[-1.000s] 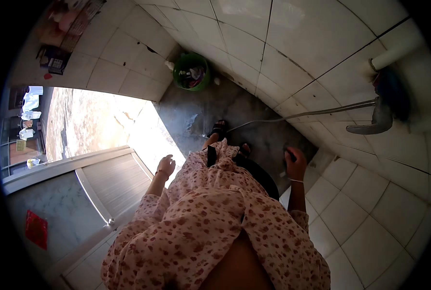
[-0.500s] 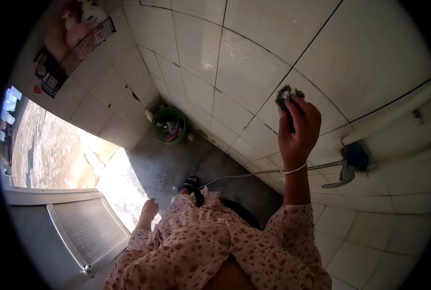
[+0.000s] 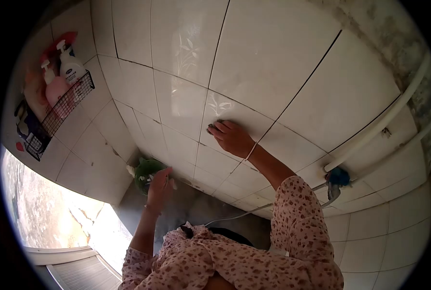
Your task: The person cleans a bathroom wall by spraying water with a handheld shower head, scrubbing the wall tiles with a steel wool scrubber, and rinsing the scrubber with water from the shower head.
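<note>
My right hand [image 3: 232,137] presses a dark steel-wool scouring pad [image 3: 210,128] against the tiled wall [image 3: 254,92], just below a pale leaf pattern. The fingers are closed over the pad, so only a little of it shows at the fingertips. Raised at the lower left, my left hand [image 3: 160,189] appears loosely open with nothing visible in it, away from the wall. From this view it overlaps a green bucket [image 3: 140,180] on the floor and hides part of what is inside.
A black wire basket [image 3: 68,104] on the left wall holds a pink pump bottle [image 3: 56,88] and a white one [image 3: 71,65]. At right, a blue tap fitting [image 3: 338,177] joins a white pipe [image 3: 365,142]. A thin hose [image 3: 239,216] crosses the dark floor near a bright doorway.
My right hand has moved left with the scouring pad, which now touches the wall near the leaf pattern. My left hand has risen from beside the body. The view has shifted too.
</note>
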Available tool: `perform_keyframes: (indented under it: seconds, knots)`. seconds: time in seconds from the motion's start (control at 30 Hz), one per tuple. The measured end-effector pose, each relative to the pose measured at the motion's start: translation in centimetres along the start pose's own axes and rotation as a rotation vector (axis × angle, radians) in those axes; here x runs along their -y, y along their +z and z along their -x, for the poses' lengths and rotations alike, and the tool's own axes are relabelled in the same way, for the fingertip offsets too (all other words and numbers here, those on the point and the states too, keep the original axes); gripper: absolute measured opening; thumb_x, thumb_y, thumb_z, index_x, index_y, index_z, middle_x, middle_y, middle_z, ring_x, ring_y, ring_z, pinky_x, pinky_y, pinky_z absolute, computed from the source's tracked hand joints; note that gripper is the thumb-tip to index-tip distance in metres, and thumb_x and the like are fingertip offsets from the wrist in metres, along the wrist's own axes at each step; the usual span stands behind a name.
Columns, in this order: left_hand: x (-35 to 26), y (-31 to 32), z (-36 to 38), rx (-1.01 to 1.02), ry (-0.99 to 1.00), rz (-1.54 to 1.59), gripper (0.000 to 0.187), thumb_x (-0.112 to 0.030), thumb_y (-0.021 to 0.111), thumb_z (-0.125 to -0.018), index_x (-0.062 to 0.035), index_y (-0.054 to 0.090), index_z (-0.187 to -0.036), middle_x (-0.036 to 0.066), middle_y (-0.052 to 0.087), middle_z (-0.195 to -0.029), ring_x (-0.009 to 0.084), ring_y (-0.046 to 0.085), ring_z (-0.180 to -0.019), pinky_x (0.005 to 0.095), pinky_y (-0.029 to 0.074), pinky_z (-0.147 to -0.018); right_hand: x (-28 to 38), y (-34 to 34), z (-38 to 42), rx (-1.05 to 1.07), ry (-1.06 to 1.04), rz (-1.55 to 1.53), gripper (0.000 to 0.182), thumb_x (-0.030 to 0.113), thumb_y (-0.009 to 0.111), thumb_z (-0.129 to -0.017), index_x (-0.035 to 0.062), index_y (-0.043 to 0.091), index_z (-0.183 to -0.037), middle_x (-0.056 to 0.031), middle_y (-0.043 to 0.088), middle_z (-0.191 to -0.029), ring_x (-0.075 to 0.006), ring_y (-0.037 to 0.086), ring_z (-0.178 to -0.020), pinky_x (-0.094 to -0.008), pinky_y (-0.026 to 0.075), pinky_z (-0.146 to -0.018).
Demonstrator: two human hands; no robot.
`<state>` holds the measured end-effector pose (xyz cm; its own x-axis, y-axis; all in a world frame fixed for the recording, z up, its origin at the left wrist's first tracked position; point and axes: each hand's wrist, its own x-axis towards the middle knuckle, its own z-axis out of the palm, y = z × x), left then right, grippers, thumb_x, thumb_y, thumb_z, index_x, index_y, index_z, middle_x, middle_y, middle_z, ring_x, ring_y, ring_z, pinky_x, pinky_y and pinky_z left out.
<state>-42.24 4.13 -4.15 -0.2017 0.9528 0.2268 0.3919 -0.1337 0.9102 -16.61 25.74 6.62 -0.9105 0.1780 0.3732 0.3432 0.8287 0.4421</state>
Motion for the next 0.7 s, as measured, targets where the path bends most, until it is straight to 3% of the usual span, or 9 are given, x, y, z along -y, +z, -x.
perform_keyframes:
  seconds: [0.03, 0.1, 0.23, 0.3, 0.43, 0.5, 0.57, 0.63, 0.7]
  knots:
    - [-2.5, -0.4, -2.1, 0.037, 0.091, -0.058, 0.039, -0.005, 0.059, -0.091, -0.006, 0.059, -0.13, 0.015, 0.061, -0.128, 0.0281, 0.059, -0.113, 0.036, 0.049, -0.095, -1.7, -3.1, -1.9, -0.173, -0.036, 0.114, 0.028, 0.017, 0.066, -0.09, 0.0027, 0.068, -0.115, -0.0031, 0.064, -0.113, -0.0213, 0.057, -0.111, -0.0327, 0.05, -0.094]
    - [-6.2, -0.4, -5.2, 0.096, 0.227, -0.021, 0.039, -0.004, 0.059, -0.091, -0.0058, 0.058, -0.131, 0.014, 0.059, -0.129, 0.0269, 0.059, -0.114, 0.0358, 0.049, -0.095, -4.8, -11.2, -5.4, -0.466, 0.208, 0.181, 0.023, 0.013, 0.073, -0.084, 0.0049, 0.069, -0.105, -0.0044, 0.063, -0.109, -0.0234, 0.062, -0.098, -0.0329, 0.054, -0.083]
    - [-9.5, 2.2, -9.4, 0.2, 0.349, 0.16, 0.045, 0.002, 0.059, -0.089, -0.0052, 0.055, -0.134, 0.01, 0.059, -0.131, 0.0222, 0.059, -0.117, 0.0342, 0.05, -0.097, -10.7, -22.8, -7.2, -0.82, 0.417, 0.595, 0.027, -0.004, 0.071, -0.076, 0.0086, 0.073, -0.099, -0.0056, 0.063, -0.109, -0.0287, 0.057, -0.098, -0.0392, 0.05, -0.083]
    - [-11.2, 4.1, -10.9, 0.197, 0.383, 0.261, 0.049, 0.003, 0.059, -0.089, -0.0056, 0.053, -0.136, 0.011, 0.058, -0.131, 0.0233, 0.058, -0.12, 0.0353, 0.05, -0.098, -9.9, -21.0, -7.4, -0.788, 0.483, 0.577, 0.026, -0.004, 0.071, -0.076, 0.0085, 0.073, -0.099, -0.006, 0.062, -0.109, -0.0279, 0.055, -0.098, -0.037, 0.049, -0.082]
    - [-13.1, 6.7, -12.7, 0.064, 0.414, 0.424, 0.051, 0.002, 0.06, -0.088, -0.0032, 0.049, -0.138, 0.016, 0.052, -0.135, 0.0265, 0.057, -0.12, 0.0361, 0.053, -0.093, -0.5, -4.2, -4.1, -0.194, 0.321, 0.079, 0.018, 0.009, 0.069, -0.08, 0.0049, 0.067, -0.098, -0.005, 0.061, -0.103, -0.0231, 0.058, -0.102, -0.0324, 0.052, -0.087]
    - [-12.3, 7.4, -12.3, -0.005, 0.32, 0.417, 0.05, 0.006, 0.057, -0.086, -0.0019, 0.05, -0.136, 0.016, 0.053, -0.132, 0.0243, 0.058, -0.117, 0.0334, 0.055, -0.089, 3.0, 0.8, 0.1, -0.072, 0.441, -0.065, 0.015, 0.009, 0.068, -0.082, 0.004, 0.066, -0.096, -0.006, 0.062, -0.105, -0.0239, 0.06, -0.102, -0.0344, 0.053, -0.087]
    - [-11.2, 8.0, -11.7, -0.086, 0.303, 0.379, 0.05, 0.008, 0.056, -0.086, -0.0021, 0.051, -0.134, 0.015, 0.053, -0.13, 0.0237, 0.059, -0.114, 0.0323, 0.056, -0.087, 3.5, -1.0, 1.0, -0.101, 0.429, 0.014, 0.011, 0.01, 0.07, -0.082, 0.0055, 0.069, -0.092, -0.0032, 0.063, -0.105, -0.0244, 0.059, -0.098, -0.0381, 0.054, -0.081]
    - [-10.9, 8.7, -11.5, 0.059, 0.178, 0.414, 0.049, 0.012, 0.052, -0.086, -0.0019, 0.052, -0.133, 0.014, 0.054, -0.128, 0.0233, 0.06, -0.112, 0.0317, 0.056, -0.09, 2.6, -4.8, 0.1, -0.269, 0.576, 0.05, 0.008, 0.008, 0.071, -0.081, 0.0067, 0.069, -0.089, -0.0019, 0.062, -0.106, -0.0249, 0.058, -0.097, -0.0386, 0.052, -0.08]
    - [-13.3, 9.9, -11.5, 0.081, 0.372, 0.444, 0.056, 0.013, 0.051, -0.086, -0.0022, 0.049, -0.139, 0.017, 0.052, -0.137, 0.0282, 0.056, -0.124, 0.0357, 0.053, -0.098, 1.7, -8.8, -1.3, -0.496, 0.757, 0.108, 0.009, 0.006, 0.072, -0.082, 0.0073, 0.07, -0.091, -0.002, 0.062, -0.106, -0.0251, 0.057, -0.099, -0.0382, 0.051, -0.081]
